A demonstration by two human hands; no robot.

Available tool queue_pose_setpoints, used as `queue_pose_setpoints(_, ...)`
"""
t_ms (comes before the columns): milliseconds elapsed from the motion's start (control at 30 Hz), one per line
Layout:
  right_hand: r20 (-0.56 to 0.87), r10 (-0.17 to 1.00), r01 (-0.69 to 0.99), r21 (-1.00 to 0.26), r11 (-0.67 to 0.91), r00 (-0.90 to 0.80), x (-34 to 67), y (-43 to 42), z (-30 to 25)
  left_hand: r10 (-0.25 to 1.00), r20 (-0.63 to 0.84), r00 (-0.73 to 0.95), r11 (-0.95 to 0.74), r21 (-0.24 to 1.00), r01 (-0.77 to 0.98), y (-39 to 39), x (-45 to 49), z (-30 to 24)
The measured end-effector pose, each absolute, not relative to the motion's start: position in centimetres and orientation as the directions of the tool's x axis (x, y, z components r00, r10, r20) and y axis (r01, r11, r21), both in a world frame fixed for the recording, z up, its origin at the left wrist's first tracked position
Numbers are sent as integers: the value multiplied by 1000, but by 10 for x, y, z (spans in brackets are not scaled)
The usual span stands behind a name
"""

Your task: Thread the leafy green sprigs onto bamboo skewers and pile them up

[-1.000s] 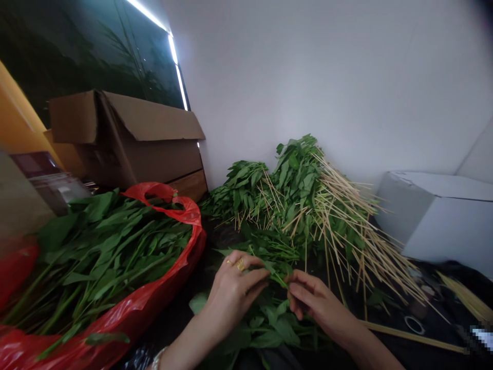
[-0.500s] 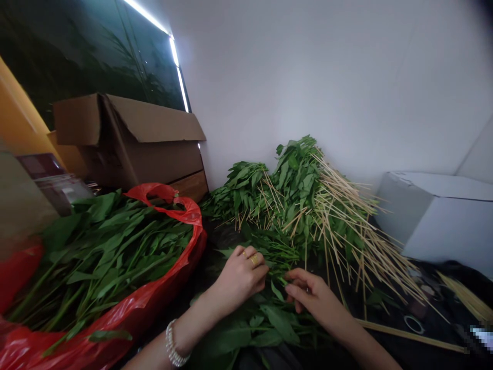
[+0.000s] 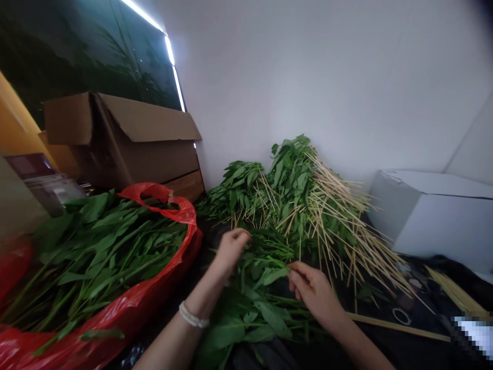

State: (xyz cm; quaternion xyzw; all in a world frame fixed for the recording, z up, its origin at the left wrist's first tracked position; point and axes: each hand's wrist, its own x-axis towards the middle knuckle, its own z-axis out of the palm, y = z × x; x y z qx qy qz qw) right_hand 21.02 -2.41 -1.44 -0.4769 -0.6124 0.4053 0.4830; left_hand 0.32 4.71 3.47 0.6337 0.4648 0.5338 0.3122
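Note:
My right hand (image 3: 314,290) is closed in a pinch, thumb against fingers, on the stem end of a leafy green sprig (image 3: 275,276). My left hand (image 3: 232,247) is curled closed over the far side of the loose leaves; what its fingers hold, if anything, is hidden. Under and between both hands lies a spread of leafy greens (image 3: 265,318) on a dark surface. Just beyond them, greens on thin bamboo skewers (image 3: 295,174) are heaped against the wall, their bare sticks pointing right and toward me.
A red plastic bag (image 3: 190,226) full of long-stemmed greens stands at left, with an open cardboard box (image 3: 154,159) behind it. At right are a white box (image 3: 435,221), bundled bamboo sticks (image 3: 454,290), a pale ring (image 3: 401,316) and more sticks (image 3: 400,327) lying flat.
My left hand has moved away from me and slightly left, its wrist turning. The right hand keeps its pinch, with a leaf now stretching left from the fingertips. The view has shifted slightly.

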Motion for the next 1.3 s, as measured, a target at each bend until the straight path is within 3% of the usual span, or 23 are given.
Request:
queue_pose_setpoints(100, 183, 982, 125, -974, 187, -41, 215, -20, -19, 917, 385, -103, -358, 909, 212, 54, -17, 50)
queue_pose_setpoints(267, 153, 988, 70, -986, 153, -7, 213, -14, -31, 934, 315, 168, -325, 945, 30, 32, -16, 64)
queue_pose_setpoints(400, 220, 975, 110, -970, 216, 21, 212, -15, -38, 913, 336, 232, -375, 915, 150, 15, -10, 64)
queue_pose_setpoints(667, 446, 895, 323, -845, 427, -18, 210, -22, -33, 823, 479, 306, -567, 718, 403, -5, -9, 47)
queue_pose_setpoints(933, 444, 892, 355, -823, 445, -87, 207, -28, -30, 702, 491, 516, -707, 391, 590, -8, 0, 25)
queue_pose_setpoints(1000, 405, 910, 330, -849, 412, -91, 206, -29, -30, 720, 436, 540, -693, 423, 583, -3, 1, 27)
queue_pose_setpoints(1067, 368, 925, 292, -878, 378, -93, 205, -30, -30, 765, 345, 544, -635, 549, 544, 3, 1, 31)
queue_pose_setpoints(1200, 303, 944, 211, -922, 325, -128, 202, -32, -24, 828, 54, 558, -329, 853, 406, 17, -1, 36)
queue_pose_setpoints(1300, 289, 940, 157, -935, 317, -179, 203, -34, -17, 827, -52, 560, -176, 922, 345, 23, -2, 35)
